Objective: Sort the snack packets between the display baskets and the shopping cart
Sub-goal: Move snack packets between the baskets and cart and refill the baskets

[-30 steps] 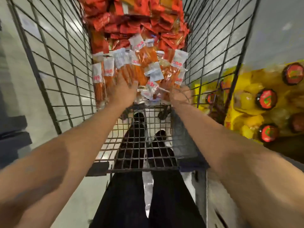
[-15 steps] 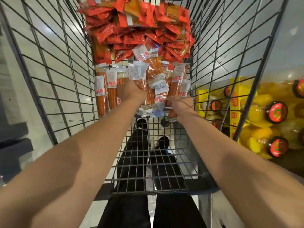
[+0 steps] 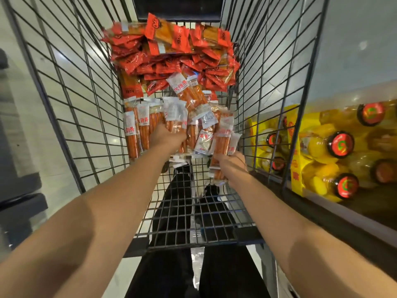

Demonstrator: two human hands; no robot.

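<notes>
I see a big black wire cart [image 3: 71, 100] that fills most of the view. I look down into it from the handle end. At the far end of the cart lies a heap of red packets [image 3: 171, 54]. Nearer to me is a smaller pile of clear packets [image 3: 189, 97] with orange sticks inside and white tops. They lie touching the red heap. To the right, outside the cart wall, sit yellow bottles [image 3: 335, 145] with red and black caps. Through the cart floor I see dark trousers [image 3: 176, 211] and a pale floor [image 3: 354, 50].

Both arms reach into the cart. My left hand [image 3: 166, 135] is curled round a bunch of the clear packets, and their white tops stick up past the fingers. My right hand [image 3: 231, 165] grips one clear stick packet [image 3: 222, 145] by its middle. That packet stands up, with one end above the hand and one end below it. The two hands are near each other but apart.
</notes>
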